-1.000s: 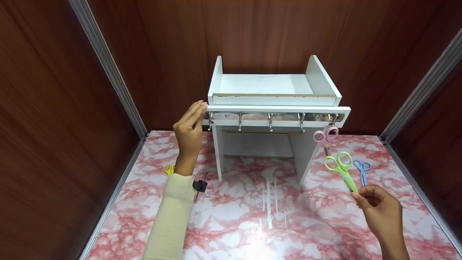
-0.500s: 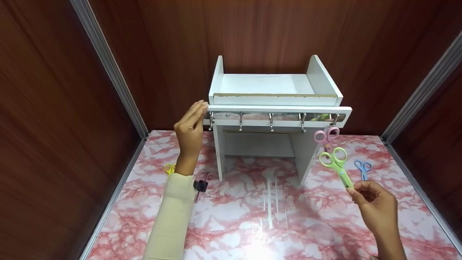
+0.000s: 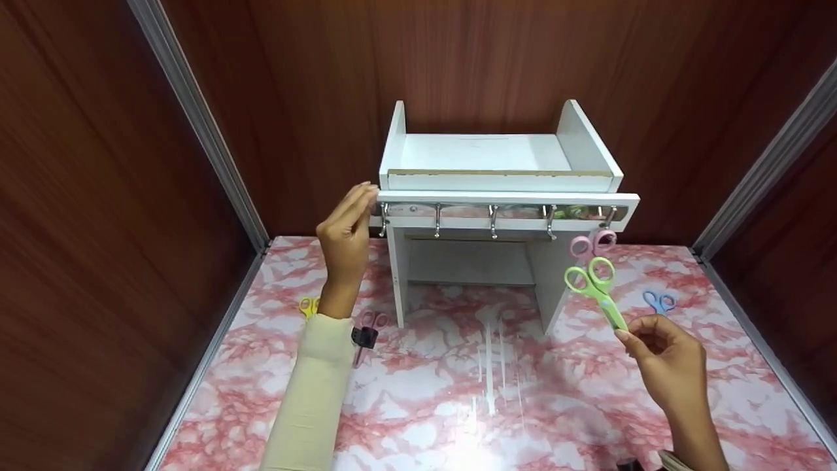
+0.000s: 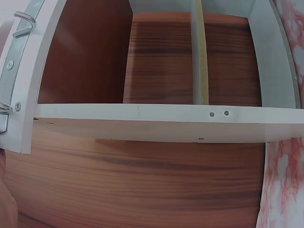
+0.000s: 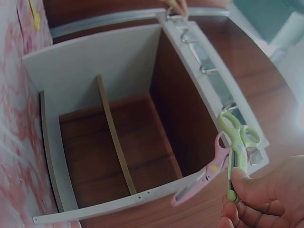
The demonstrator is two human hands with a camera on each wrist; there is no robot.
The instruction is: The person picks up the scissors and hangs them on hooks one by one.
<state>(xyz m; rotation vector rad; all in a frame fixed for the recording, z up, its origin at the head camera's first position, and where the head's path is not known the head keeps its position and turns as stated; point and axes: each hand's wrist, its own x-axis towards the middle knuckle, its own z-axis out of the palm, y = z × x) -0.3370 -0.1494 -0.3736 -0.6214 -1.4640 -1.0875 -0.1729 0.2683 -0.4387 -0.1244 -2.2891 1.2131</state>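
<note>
My right hand (image 3: 673,360) pinches light-green scissors (image 3: 607,306) by the blade end, handle loops pointing up. In the right wrist view, the green loops overlap the lower end of a rail with metal hooks. Pink scissors (image 5: 204,178) hang by a loop at the rail's right end, just behind the green pair. My left hand (image 3: 345,229) holds the left end of the white hook rail (image 3: 510,197), fingertips at its top corner. The rail runs along the front of a white shelf unit (image 3: 500,180).
Blue scissors (image 3: 659,302) lie on the red-and-white marbled table (image 3: 418,392) at the right. Yellow scissors (image 3: 307,306) and another pink pair (image 3: 374,319) lie at the left, partly behind my left arm. Brown wooden panels (image 3: 484,59) enclose the back and sides.
My right hand has moved left and up with the green scissors, bringing them nearer the hanging pink pair. My left hand stays at the rail's end.
</note>
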